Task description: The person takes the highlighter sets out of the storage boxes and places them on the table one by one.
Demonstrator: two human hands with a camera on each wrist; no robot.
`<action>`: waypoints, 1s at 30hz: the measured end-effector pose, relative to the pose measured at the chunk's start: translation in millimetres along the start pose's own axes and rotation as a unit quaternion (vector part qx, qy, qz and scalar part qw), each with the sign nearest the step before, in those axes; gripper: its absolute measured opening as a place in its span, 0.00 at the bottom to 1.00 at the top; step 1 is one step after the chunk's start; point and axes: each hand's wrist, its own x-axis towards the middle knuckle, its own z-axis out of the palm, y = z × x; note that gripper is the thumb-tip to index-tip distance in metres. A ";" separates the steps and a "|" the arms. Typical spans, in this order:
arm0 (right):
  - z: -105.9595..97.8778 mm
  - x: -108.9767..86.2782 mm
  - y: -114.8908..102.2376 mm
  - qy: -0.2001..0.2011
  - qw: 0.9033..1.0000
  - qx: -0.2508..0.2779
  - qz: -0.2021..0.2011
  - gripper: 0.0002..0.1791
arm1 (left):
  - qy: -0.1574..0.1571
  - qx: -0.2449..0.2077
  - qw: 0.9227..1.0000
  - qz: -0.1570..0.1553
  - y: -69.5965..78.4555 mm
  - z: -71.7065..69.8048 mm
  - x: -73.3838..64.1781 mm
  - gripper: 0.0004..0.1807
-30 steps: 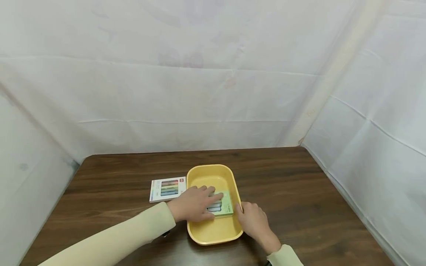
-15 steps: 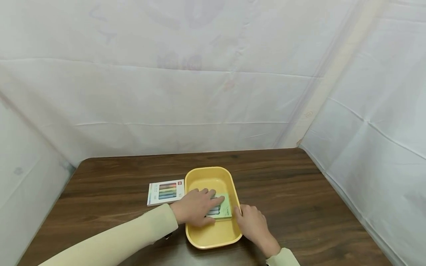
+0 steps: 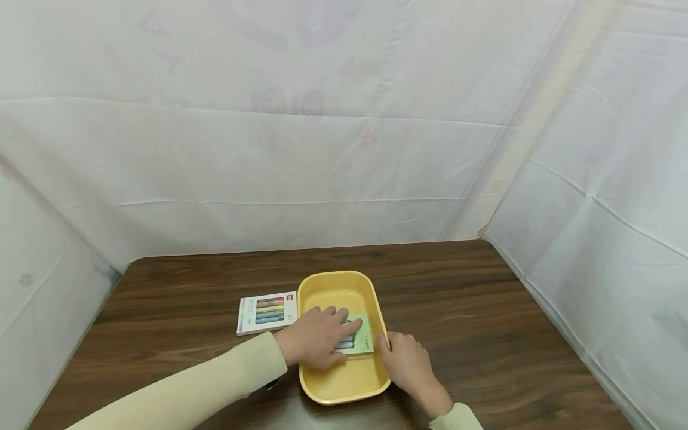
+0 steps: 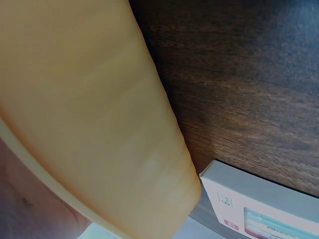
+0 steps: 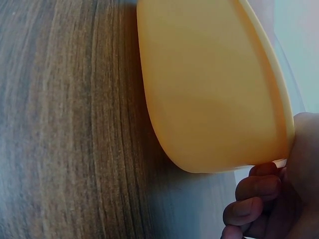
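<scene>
The left hand (image 3: 317, 338) spreads its fingers over the green box (image 3: 366, 340) — the right hand (image 3: 407, 362) pinches the yellow tray (image 3: 343, 382) by its edge, seemingly to steady it.

- Person's left hand (image 3: 317, 337) palm down, fingers spread, its forearm (image 3: 209, 381) reaching from the near left
- Right hand (image 3: 407, 361) with fingers curled, wrist (image 3: 436, 398) toward the near right

Through my feed I see a plain, pale cream left sleeve (image 3: 204, 382) and a matching right sleeve (image 3: 457, 418). A dark piece (image 3: 272, 384), too small to identify, shows under the left one. Left hand (image 3: 318, 338) and right hand (image 3: 408, 364) are bare.
</scene>
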 end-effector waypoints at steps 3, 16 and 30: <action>-0.3 -0.3 -0.7 -0.005 1.000 0.002 0.000 0.23 | 0.001 0.003 1.000 0.000 0.2 -0.9 -1.2 0.37; -1.9 0.9 0.2 -0.004 1.000 -0.008 -0.002 0.23 | 0.012 0.008 1.000 0.004 -0.8 -5.9 -0.8 0.37; -2.0 1.6 0.1 0.002 1.000 -0.023 0.001 0.23 | 0.046 0.039 0.998 0.002 -1.1 -12.8 -8.2 0.36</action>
